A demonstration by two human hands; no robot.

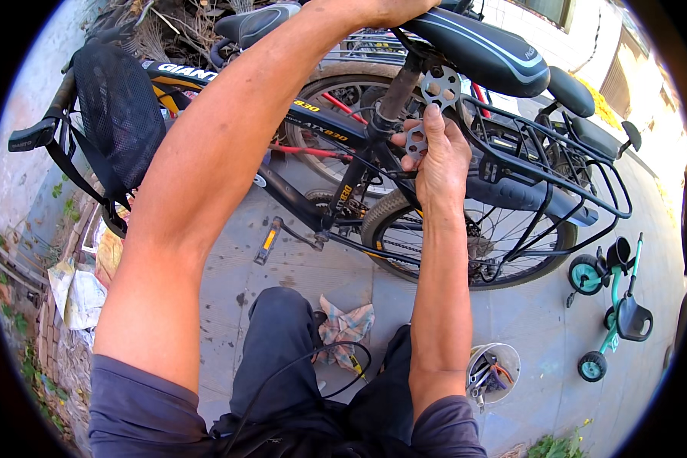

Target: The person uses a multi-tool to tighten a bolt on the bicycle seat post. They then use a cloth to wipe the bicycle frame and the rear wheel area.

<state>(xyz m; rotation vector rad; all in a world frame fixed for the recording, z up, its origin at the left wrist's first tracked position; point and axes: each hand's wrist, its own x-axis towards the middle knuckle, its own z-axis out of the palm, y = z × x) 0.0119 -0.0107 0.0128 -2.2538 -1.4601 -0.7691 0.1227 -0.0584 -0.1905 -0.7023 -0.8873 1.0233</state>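
My right hand (pixel 441 156) is closed round a flat metal multi-hole bicycle wrench (pixel 440 85), thumb pressed on it. One round, hex-holed end sticks up under the black saddle (pixel 485 53); the other end shows beside my fingers. The wrench is just right of the seat post (pixel 397 95) of a black bicycle (pixel 313 126); whether it touches a bolt I cannot tell. My left arm reaches across the frame, and my left hand (pixel 397 11) is at the front of that saddle. Its fingers are mostly hidden at the picture's upper edge.
A black rear rack (pixel 565 168) extends to the right over the back wheel (pixel 382 229). A white bucket of tools (pixel 504 359) stands by my right leg. A checked rag (pixel 346 328) lies between my feet. A green tricycle (pixel 618 298) stands at right; more bicycles are behind.
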